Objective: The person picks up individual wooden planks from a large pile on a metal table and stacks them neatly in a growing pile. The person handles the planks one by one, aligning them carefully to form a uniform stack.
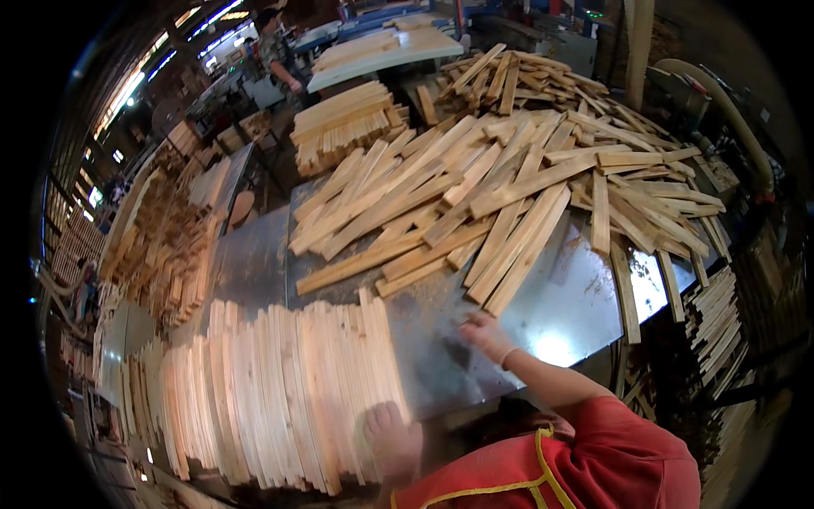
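Note:
My left hand (393, 434) lies against the near right end of a row of wooden slats (288, 382) set side by side on edge. Its fingers are laid out over the end slats and look slightly blurred. Over the metal tabletop (441, 356) is my right hand (487, 336), fingers loosely bent and apart, with nothing seen in them. It is just in front of the near ends of two long slats (521, 250) that stick out of a big loose heap of wooden slats (475, 187). Whether it touches those ends I cannot tell.
A neat stack of slats (343, 127) stands beyond the table, near a pale board-topped table (386, 58). More stacked wood (161, 246) lies at the left. Some slats (626, 293) overhang the table's right edge. Another person (275, 55) stands far back.

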{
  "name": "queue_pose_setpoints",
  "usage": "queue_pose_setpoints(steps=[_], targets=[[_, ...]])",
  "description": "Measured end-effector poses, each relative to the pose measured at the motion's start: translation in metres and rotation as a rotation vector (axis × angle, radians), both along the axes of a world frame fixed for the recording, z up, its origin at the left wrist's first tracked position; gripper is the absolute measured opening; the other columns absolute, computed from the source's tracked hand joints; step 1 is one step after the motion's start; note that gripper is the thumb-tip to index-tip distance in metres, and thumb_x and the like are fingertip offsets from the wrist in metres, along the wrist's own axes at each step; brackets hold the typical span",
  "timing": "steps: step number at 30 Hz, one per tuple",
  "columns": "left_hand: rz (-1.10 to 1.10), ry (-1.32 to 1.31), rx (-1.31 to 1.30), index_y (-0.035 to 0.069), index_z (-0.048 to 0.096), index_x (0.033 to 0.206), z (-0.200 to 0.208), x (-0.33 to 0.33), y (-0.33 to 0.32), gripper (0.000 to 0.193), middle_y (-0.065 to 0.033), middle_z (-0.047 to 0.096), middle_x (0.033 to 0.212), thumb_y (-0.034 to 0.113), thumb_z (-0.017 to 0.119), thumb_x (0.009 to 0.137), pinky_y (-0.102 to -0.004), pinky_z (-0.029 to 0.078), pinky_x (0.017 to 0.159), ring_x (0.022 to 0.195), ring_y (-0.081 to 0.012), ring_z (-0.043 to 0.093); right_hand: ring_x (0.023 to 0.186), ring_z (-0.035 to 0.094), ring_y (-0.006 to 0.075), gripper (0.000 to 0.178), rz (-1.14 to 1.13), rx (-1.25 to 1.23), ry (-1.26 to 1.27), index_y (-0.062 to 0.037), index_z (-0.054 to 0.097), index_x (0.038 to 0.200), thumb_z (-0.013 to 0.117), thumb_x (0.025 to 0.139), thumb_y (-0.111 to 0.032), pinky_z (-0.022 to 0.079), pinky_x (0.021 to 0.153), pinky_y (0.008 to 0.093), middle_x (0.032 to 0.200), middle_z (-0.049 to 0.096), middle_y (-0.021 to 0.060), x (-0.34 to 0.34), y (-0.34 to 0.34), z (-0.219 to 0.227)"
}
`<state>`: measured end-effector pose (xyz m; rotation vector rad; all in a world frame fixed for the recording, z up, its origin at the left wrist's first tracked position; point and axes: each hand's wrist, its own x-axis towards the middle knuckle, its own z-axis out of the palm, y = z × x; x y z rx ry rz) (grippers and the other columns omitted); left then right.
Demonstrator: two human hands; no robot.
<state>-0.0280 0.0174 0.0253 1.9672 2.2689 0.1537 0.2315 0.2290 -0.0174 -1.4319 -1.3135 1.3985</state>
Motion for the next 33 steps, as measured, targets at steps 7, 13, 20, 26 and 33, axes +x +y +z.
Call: queue_pose_setpoints(steps=[7, 13, 20, 26, 33], targets=[[-0.24, -0.025, 0.239, 0.002, 0.049, 0.151, 0.029, 0.067, 0.147, 0.091, -0.0185, 0.048, 0.153, 0.043, 0.085, 0.077, -0.0564, 0.033, 0.119, 0.146, -0.0411, 0.04, 0.081, 0.061, 0.0194, 0.038, -0.826, 0.049, 0.024, -0.0025, 0.067, 0.127, 0.07, 0.095, -0.022, 0.052, 0.074, 0.0346, 0.091, 0.067, 0.0081, 0.189, 0.112, -0.069], [-0.308, -0.001, 0.278, 0.001, 0.044, 0.157, 0.012, 0.145, 0.33, 0.096, -0.0214, 0.046, 0.159, 0.048, 0.082, 0.083, -0.0566, 0.031, 0.123, 0.15, -0.0409, 0.037, 0.086, 0.06, 0.0186, 0.029, -0.662, -0.087, 0.495, -0.0041, 0.065, 0.117, 0.073, 0.098, -0.025, 0.052, 0.077, 0.0345, 0.101, 0.065, 0.0052, 0.21, 0.147, -0.064], [-0.088, -0.282, -0.176, -0.003, 0.038, 0.161, -0.009, 0.247, 0.34, 0.101, -0.0284, 0.048, 0.158, 0.05, 0.081, 0.087, -0.0499, 0.04, 0.119, 0.144, -0.0446, 0.048, 0.115, 0.068, 0.0241, 0.045, -0.631, -0.263, 1.055, -0.0066, 0.063, 0.136, 0.078, 0.098, -0.026, 0.056, 0.1, 0.0412, 0.123, 0.072, 0.007, 0.198, 0.154, -0.06], [0.056, -1.245, -0.69, -0.003, 0.058, 0.147, -0.035, 0.204, 0.256, 0.076, -0.0174, 0.074, 0.123, 0.045, 0.08, 0.092, -0.0382, 0.058, 0.095, 0.109, -0.0259, 0.074, 0.113, 0.07, 0.0317, 0.049, -0.453, -0.557, 0.983, -0.0019, 0.059, 0.137, 0.079, 0.094, -0.014, 0.061, 0.1, 0.0508, 0.121, 0.072, 0.0109, 0.174, 0.078, -0.016], [0.322, -1.904, -0.839, 0.002, 0.056, 0.15, -0.043, 0.132, 0.164, 0.062, -0.008, 0.073, 0.126, 0.022, 0.076, 0.095, -0.0338, 0.06, 0.091, 0.106, -0.0178, 0.073, 0.121, 0.068, 0.0319, 0.067, -0.163, -0.525, 0.972, -0.0059, 0.051, 0.148, 0.082, 0.089, -0.01, 0.058, 0.107, 0.0485, 0.134, 0.066, 0.0123, 0.126, -0.018, 0.01]])
